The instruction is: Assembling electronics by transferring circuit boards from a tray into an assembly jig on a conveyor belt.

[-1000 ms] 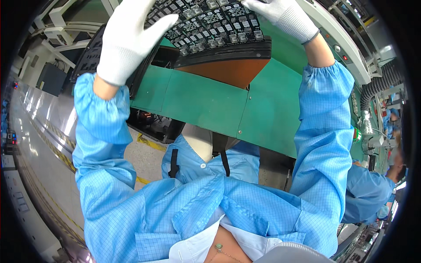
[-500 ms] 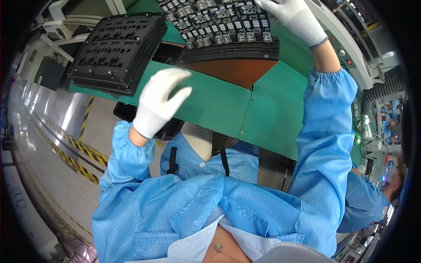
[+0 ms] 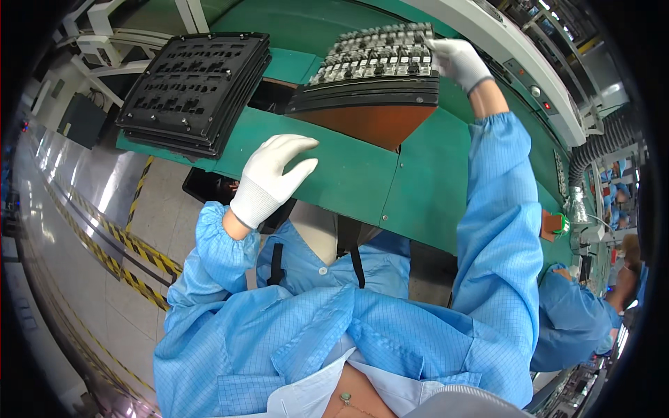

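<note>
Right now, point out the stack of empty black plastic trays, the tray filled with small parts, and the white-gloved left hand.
Stack of empty black plastic trays (image 3: 195, 87), head view, top tray's middle.
Tray filled with small parts (image 3: 376, 56), head view, its rows of parts.
White-gloved left hand (image 3: 273, 177), head view, back of the glove.

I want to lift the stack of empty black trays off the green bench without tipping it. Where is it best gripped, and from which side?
Grip the stack of empty black trays by its two long side edges, low at the bottom tray, both hands coming from the near corner that overhangs the green bench. The flat, layered stack could slide if held only from the top. The left hand hovers free nearby; the right hand touches the loaded tray.
</note>
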A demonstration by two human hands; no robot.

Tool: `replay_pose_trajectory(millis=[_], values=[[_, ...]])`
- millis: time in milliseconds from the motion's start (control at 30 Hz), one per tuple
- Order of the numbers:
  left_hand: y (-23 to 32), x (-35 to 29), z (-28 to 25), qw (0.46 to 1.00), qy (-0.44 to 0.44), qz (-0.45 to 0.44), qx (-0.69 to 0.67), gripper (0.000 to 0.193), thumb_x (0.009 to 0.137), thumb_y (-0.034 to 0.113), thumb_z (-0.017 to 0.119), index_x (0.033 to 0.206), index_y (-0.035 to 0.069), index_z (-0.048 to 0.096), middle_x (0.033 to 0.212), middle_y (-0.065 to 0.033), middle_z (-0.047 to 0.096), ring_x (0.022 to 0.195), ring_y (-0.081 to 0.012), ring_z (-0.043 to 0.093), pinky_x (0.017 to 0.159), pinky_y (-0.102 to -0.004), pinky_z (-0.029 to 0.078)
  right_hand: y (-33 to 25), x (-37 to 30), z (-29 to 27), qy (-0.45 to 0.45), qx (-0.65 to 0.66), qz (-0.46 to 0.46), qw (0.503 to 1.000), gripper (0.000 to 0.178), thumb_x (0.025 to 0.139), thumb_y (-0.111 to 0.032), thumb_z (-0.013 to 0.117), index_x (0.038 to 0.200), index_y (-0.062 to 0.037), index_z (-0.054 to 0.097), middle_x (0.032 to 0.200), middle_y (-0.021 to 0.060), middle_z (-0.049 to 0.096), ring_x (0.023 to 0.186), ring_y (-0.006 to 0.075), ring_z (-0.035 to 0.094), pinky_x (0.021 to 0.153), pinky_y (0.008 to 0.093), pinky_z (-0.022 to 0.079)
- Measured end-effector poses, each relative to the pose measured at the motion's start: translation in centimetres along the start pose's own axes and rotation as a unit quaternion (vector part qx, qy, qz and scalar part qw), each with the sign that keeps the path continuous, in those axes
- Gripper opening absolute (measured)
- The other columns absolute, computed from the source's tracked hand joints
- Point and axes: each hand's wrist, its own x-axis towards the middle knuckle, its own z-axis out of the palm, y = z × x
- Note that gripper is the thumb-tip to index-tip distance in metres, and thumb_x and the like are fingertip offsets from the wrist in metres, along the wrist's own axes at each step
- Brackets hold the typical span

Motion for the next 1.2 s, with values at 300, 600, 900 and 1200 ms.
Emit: replay_pose_trajectory(millis=[300, 600, 900, 1200], values=[[1.5, 4.3, -2.2, 0.973, 0.072, -0.091, -0.199, 0.030, 0.098, 0.018, 0.062, 0.117, -0.003, 0.068, 0.114, -0.0152, 0.071, 0.111, -0.0218, 0.067, 0.097, -0.0322, 0.051, -3.0, -7.2, 0.6, -0.043, 0.314, -0.110, 0.942, 0.033, 0.096, -0.013, 0.063, 0.123, 0.0050, 0.063, 0.121, 0.0129, 0.068, 0.110, 0.0218, 0.066, 0.097, 0.0345, 0.053], [4.4, 12.3, -1.8, 0.790, -0.056, -0.083, -0.605, 0.052, 0.108, 0.029, 0.045, 0.141, -0.010, 0.045, 0.138, -0.0204, 0.058, 0.123, -0.0306, 0.059, 0.108, -0.0374, 0.044, -1.2, -21.3, -1.1, 0.187, 0.104, -0.175, 0.961, 0.025, 0.101, -0.024, 0.060, 0.106, 0.0009, 0.064, 0.075, -0.0080, 0.045, 0.060, 0.0000, 0.034, 0.050, 0.0194, 0.022], [12.2, 17.2, 6.3, 0.903, -0.133, -0.031, -0.407, 0.028, 0.094, 0.017, 0.062, 0.116, -0.001, 0.067, 0.101, -0.0198, 0.072, 0.089, -0.0367, 0.069, 0.080, -0.0333, 0.056, 6.4, -31.2, -3.7, 0.240, -0.065, -0.034, 0.968, 0.029, 0.100, -0.023, 0.063, 0.108, 0.0053, 0.064, 0.083, 0.0008, 0.062, 0.073, 0.0086, 0.057, 0.065, 0.0237, 0.045], [19.0, 20.2, 14.9, 0.900, -0.140, 0.401, 0.094, 0.021, 0.098, 0.024, 0.057, 0.112, 0.012, 0.067, 0.093, -0.0134, 0.069, 0.089, -0.0352, 0.067, 0.079, -0.0442, 0.054, -5.0, -37.2, -5.2, 0.379, -0.603, -0.288, 0.641, 0.034, 0.085, -0.011, 0.074, 0.119, -0.0070, 0.070, 0.113, 0.0121, 0.070, 0.105, 0.0294, 0.066, 0.090, 0.0379, 0.052]])
